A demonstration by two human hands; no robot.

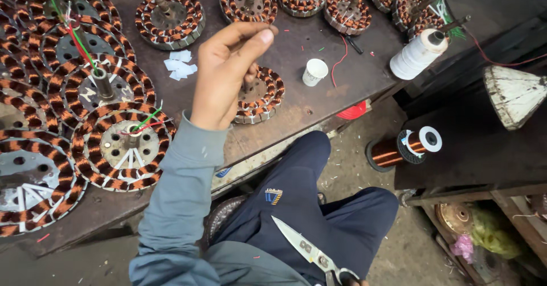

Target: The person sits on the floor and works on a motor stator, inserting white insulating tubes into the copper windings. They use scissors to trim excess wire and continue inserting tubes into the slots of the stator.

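Observation:
My left hand [225, 75] is raised above the dark worktable [319, 98], thumb and forefinger pinched together at the tips. What they pinch seems to be a very thin wire, too fine to make out. Directly beneath it lies a small round stator [265, 100] wound with copper coils. A pair of steel scissors [305, 246] points up-left over my lap in dark blue trousers. Only a sliver of my right hand [358, 282] shows at the bottom edge, at the scissors' handles.
Several larger copper-wound stators [122, 146] crowd the table's left side, and more line its far edge. A white cup [314, 71], paper scraps [181, 65] and a white thread spool [417, 55] sit nearby. A copper wire spool [401, 148] lies on the floor to the right.

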